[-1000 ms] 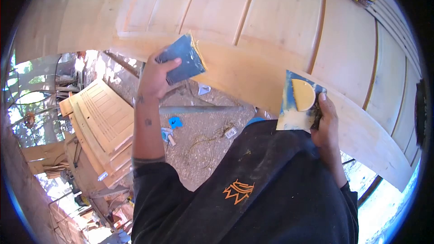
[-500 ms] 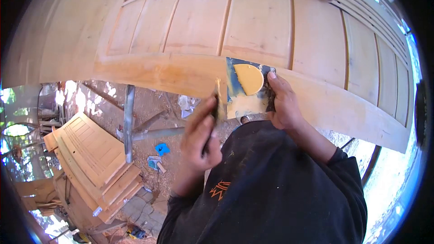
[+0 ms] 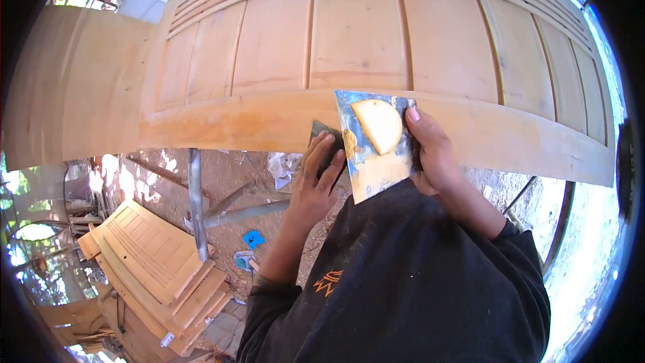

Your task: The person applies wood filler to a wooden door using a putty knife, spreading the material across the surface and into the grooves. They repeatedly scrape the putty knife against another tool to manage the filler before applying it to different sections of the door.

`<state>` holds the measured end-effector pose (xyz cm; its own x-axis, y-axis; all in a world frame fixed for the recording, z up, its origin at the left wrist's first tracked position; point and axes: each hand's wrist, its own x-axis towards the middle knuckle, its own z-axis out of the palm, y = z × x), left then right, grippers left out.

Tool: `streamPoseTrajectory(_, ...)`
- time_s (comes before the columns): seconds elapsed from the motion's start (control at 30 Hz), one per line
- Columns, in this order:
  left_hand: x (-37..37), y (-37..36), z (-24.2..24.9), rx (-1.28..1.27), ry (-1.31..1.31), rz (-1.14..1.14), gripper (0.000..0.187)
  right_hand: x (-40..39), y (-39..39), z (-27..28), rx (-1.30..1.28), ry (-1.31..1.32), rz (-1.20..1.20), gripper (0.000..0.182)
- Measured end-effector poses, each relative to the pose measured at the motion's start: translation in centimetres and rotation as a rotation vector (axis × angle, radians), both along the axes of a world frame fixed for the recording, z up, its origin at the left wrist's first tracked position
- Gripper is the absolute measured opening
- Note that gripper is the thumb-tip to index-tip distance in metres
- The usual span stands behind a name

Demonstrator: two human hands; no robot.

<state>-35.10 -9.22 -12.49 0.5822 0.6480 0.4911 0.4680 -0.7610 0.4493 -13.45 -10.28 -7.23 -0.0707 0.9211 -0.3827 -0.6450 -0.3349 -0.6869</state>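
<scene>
1. Our left hand [image 3: 314,185] is closed on a dark scraper [image 3: 327,144], its edge touching the plate.
2. Our right hand [image 3: 430,154] grips the plate [image 3: 373,161] (a dab of yellow filler [image 3: 380,125] on it), held over the door's [image 3: 376,40] near edge.
3. Half a second ago the scraper stood just beside the plate; now they touch.

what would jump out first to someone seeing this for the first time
First, the big pale wooden door lying flat across the upper half of the view. At its near edge, the right hand holds a blue-stained metal plate carrying a yellow putty dab, while the left hand holds a dark scraper against the plate's left edge. More doors are stacked on the ground at lower left.
</scene>
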Motion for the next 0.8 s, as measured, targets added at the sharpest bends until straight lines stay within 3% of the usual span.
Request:
streamPoseTrajectory(0.1, 0.1, 0.3, 0.9, -0.151, -0.047, 0.17, 0.046, 1.1, -0.7, 2.2, 0.119, -0.031, -0.079, 0.037)
streamPoseTrajectory(0.13, 0.3, 0.4, 1.8, -0.188, -0.191, 0.252, 0.045, 1.5, -0.8, 1.5, 0.12, -0.031, -0.123, 0.037)
streamPoseTrajectory(0.23, 1.3, 0.6, 5.0, -0.792, -1.109, 0.218, 0.046, 2.3, -1.0, 0.7, 0.074, -0.023, -0.193, 0.035)
streamPoseTrajectory(0.33, 2.9, 0.6, 7.0, -0.744, -1.168, 0.197, 0.051, 2.7, -0.9, -0.9, 0.03, 0.019, -0.207, 0.035)
streamPoseTrajectory(0.43, 4.7, -0.4, 7.0, -0.556, -1.084, 0.184, 0.047, 2.6, -0.8, -0.6, 0.004, 0.095, -0.271, 0.034)
streamPoseTrajectory(0.53, 4.4, -1.1, 6.2, -0.193, -0.644, 0.208, 0.04, 2.7, -0.8, -0.6, -0.005, 0.149, -0.264, 0.034)
streamPoseTrajectory(0.67, 5.1, -0.4, 6.2, 0.081, -0.446, -0.144, 0.027, 3.4, -0.4, -1.4, -0.14, 0.262, -0.148, 0.036)
streamPoseTrajectory(0.8, 4.1, -0.1, 7.1, 0.214, -0.185, -0.24, 0.037, 4.0, 0.0, -0.6, -0.16, 0.403, -0.031, 0.036)
